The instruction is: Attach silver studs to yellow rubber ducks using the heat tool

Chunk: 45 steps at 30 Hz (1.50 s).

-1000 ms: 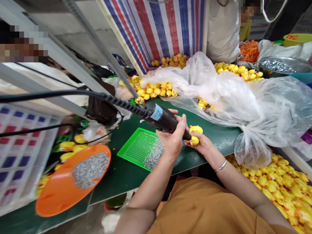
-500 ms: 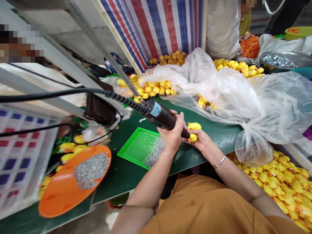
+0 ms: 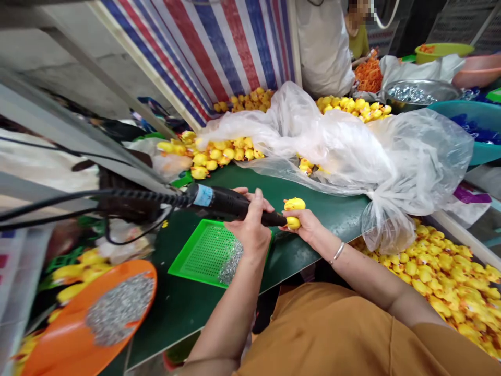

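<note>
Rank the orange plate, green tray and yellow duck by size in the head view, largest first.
Orange plate and green tray: unsure, the plate sits nearer the camera. Smallest: yellow duck.

Bright, even light; left hand (image 3: 250, 230) and right hand (image 3: 309, 227) sharp, edges smeared.

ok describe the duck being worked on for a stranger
Find the dark green workbench below the plastic bag. Near its front edge, a right hand holds one yellow rubber duck. Unlike the heaped ducks, it is held, a black corded tool tip against it.
</note>
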Motion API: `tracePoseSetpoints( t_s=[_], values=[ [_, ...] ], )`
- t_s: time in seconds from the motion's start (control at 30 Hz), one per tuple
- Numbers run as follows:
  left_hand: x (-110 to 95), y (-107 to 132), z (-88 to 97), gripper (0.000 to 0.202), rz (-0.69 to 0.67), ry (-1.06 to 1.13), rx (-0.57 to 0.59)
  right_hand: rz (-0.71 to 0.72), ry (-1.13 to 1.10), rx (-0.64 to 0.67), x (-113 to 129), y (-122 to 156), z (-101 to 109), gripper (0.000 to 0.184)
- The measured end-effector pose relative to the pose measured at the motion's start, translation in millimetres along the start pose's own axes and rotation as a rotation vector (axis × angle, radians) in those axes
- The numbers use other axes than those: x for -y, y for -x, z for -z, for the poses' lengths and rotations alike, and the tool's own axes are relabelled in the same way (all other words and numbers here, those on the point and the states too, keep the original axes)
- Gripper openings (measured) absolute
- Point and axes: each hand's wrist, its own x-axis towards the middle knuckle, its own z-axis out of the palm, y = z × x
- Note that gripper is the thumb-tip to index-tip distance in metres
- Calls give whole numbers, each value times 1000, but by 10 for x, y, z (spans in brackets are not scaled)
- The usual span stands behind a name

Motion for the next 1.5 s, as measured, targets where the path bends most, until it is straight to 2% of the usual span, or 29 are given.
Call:
tracePoseSetpoints(
  t_s=[0.07,0.17,0.2,0.27,0.33,0.37,0.43,0.47,0.53,0.57,0.6,0.63,0.7,0.77,0.8,0.83,0.87,0.93,0.97,1.03,1.1,1.23,1.3,1.37,1.43,1.5],
  values=[
    [-54,-32,-56,36,-3,3,-5,48,38,23,55,23,-15,35],
    [-158,-80,-141,32,7,61,6,216,135,77,154,71,-6,46],
    [-186,-92,-168,31,19,88,15,295,170,46,193,95,27,49],
    [-209,-121,-212,29,19,118,44,457,260,-107,298,185,175,56],
    [-171,-192,-224,27,-38,90,59,544,422,-239,461,381,462,62],
    [-126,-253,-209,28,-75,50,61,523,563,-232,571,531,656,64],
    [11,-429,-129,33,-134,-76,49,398,944,-139,842,920,1111,67],
    [95,-537,-64,38,-143,-163,53,340,1185,-164,991,1138,1345,71],
    [264,-762,101,47,-138,-359,49,266,1582,-365,1272,1537,1742,75],
    [338,-866,189,49,-134,-469,43,277,1683,-442,1384,1683,1873,74],
    [400,-958,274,50,-123,-545,31,305,1726,-462,1467,1773,1943,68],
    [448,-1035,350,50,-114,-594,20,358,1714,-425,1519,1798,1944,58],
    [501,-1144,468,49,-102,-637,16,485,1592,-230,1535,1637,1754,36],
    [506,-1198,544,51,-96,-650,44,605,1455,-62,1481,1227,1372,30],
    [495,-1206,574,54,-92,-664,64,679,1404,-49,1448,960,1147,28],
    [478,-1204,602,59,-87,-687,80,740,1401,-73,1419,673,918,26],
    [457,-1192,633,63,-83,-717,91,790,1450,-152,1397,385,699,23],
    [408,-1141,707,68,-88,-789,95,742,1676,-329,1372,-141,327,24],
    [383,-1104,751,68,-98,-824,90,716,1718,-369,1364,-361,187,25],
    [336,-1017,844,66,-132,-864,75,654,1767,-413,1339,-695,5,26],
    [297,-922,927,64,-162,-866,68,609,1781,-417,1295,-897,-57,33],
    [228,-721,966,59,-199,-830,99,589,1772,-405,1202,-981,37,43],
    [194,-612,904,52,-236,-803,124,615,1750,-414,1164,-878,129,42],
    [172,-504,801,40,-246,-770,192,704,1695,-393,1104,-675,228,43],
    [174,-408,683,30,-193,-732,313,885,1539,-254,996,-390,319,41],
    [202,-335,572,34,-88,-684,432,1038,1297,-11,839,-61,389,36]
  ],
)
